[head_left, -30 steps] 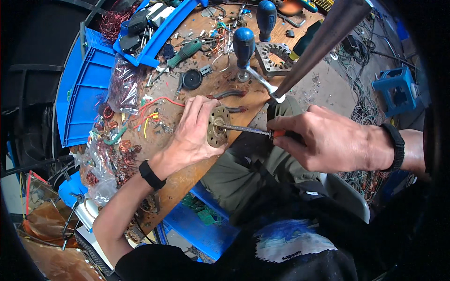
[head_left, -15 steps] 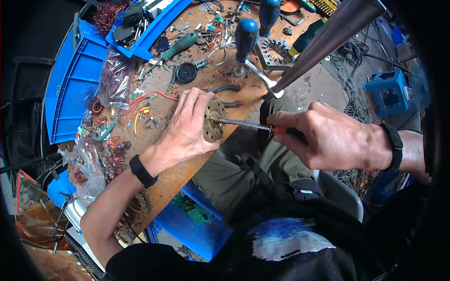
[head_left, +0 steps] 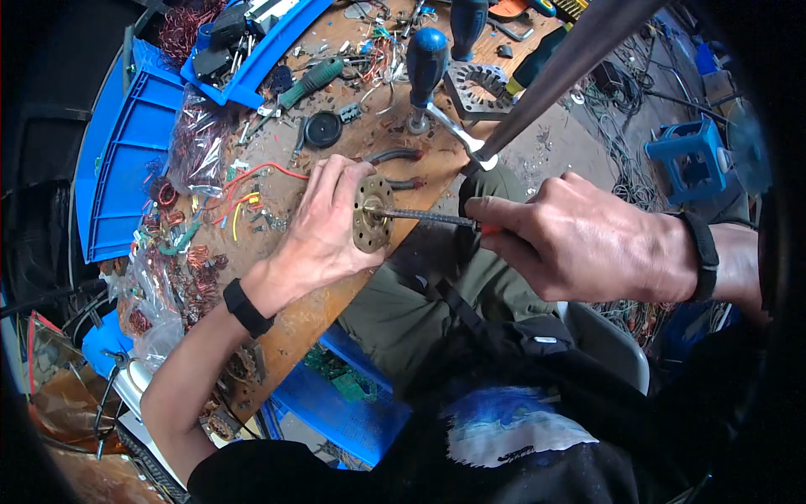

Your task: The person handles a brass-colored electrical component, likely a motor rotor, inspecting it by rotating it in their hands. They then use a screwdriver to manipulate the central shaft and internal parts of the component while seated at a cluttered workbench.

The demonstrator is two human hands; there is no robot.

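My left hand (head_left: pixel 317 228) is closed round a round brass-coloured metal disc (head_left: pixel 369 237) with a ring of holes and a raised hub, held upright above the bench edge. From the right, my right hand (head_left: pixel 583 242) grips the orange-red handle of a tool that looks like a screwdriver (head_left: pixel 430 217). Its long, ribbed-looking metal shaft runs level to the disc, and the tip meets the hub at the centre. Most of the handle is hidden in my fingers. Behind the disc, a pair of dark-gripped pliers handles (head_left: pixel 395 156) pokes out on the bench.
A thick metal bar (head_left: pixel 558 80) slants over the bench's right side, beside a blue-handled tool (head_left: pixel 426 63) standing upright. A slotted metal plate (head_left: pixel 478 88), a green-handled screwdriver (head_left: pixel 312 82) and a black round cap (head_left: pixel 323 129) lie behind. Copper wire scraps (head_left: pixel 197 265) litter the left.
The whole view has shifted slightly, with the bench things now a little farther left. Both hands keep their grips, and the shaft still meets the disc's hub.
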